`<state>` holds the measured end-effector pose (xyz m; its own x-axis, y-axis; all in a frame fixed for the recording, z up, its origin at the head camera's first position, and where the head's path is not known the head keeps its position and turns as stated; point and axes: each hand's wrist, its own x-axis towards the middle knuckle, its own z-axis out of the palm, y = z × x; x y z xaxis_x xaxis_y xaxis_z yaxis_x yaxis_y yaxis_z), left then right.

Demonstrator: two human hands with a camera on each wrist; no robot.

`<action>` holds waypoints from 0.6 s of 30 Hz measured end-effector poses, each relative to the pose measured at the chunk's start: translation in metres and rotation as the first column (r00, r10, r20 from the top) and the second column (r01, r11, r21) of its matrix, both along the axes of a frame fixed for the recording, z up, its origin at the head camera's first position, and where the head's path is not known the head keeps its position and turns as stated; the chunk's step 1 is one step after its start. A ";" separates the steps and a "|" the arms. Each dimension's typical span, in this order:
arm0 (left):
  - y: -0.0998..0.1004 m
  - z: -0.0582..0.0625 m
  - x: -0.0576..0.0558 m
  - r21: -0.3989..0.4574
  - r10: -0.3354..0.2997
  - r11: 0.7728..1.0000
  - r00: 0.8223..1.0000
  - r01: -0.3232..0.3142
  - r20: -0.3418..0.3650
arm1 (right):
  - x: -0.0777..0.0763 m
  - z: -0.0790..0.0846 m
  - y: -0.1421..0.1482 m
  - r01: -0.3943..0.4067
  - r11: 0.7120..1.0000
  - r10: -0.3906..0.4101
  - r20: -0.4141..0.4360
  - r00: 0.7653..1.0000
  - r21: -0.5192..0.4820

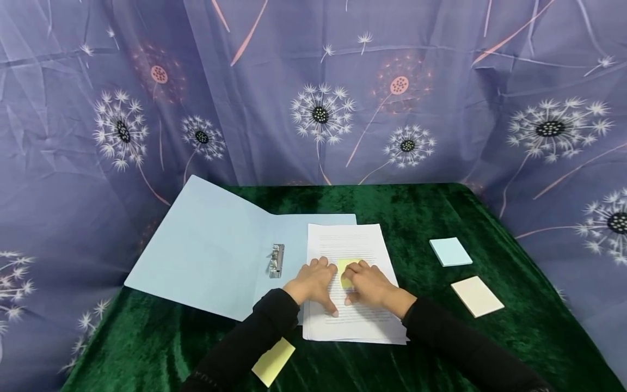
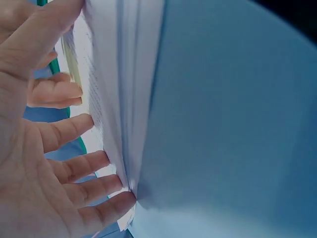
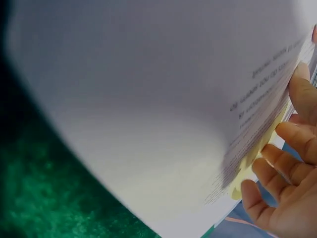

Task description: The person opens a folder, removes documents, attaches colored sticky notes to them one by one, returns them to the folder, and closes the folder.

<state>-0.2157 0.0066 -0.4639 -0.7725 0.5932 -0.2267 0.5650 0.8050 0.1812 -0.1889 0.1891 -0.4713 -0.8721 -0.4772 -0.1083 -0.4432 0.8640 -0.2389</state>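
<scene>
A stack of printed paper (image 1: 355,326) lies on the right half of an unfolded light blue folder (image 1: 210,245). On the top sheet is a yellow sticky note (image 1: 344,265), partly covered by my right hand (image 1: 372,284). That hand's fingertips touch the note, as the right wrist view also shows. Just left of the note, my left hand (image 1: 315,282) rests on the sheet with its fingers spread. In the left wrist view, the left fingertips (image 2: 101,157) touch the paper near the stack's edge.
A metal clip (image 1: 276,261) is fixed near the folder's fold. A yellow sticky pad (image 1: 274,362) lies below my left forearm. To the right are a light blue pad (image 1: 450,252) and a cream pad (image 1: 477,296). Green velvet cloth (image 1: 406,212) covers the table, with a patterned curtain behind.
</scene>
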 end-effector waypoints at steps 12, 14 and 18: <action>0.000 -0.004 0.001 -0.005 -0.020 1.000 1.000 0.020 -0.010 | -0.019 -0.002 0.013 -0.107 0.989 0.117 0.098 0.988 -0.107; 0.000 -0.003 0.001 -0.001 -0.019 1.000 1.000 0.019 -0.006 | -0.021 -0.002 0.014 -0.101 0.990 0.113 0.121 0.986 -0.102; -0.001 -0.002 0.001 0.011 -0.007 1.000 1.000 0.007 0.013 | -0.023 -0.003 0.014 -0.100 0.989 0.116 0.144 0.983 -0.113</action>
<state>-0.2147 0.0056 -0.4664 -0.7652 0.6011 -0.2305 0.5682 0.7989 0.1972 -0.2122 0.2035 -0.4743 -0.7927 -0.5830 -0.1780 -0.4847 0.7800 -0.3959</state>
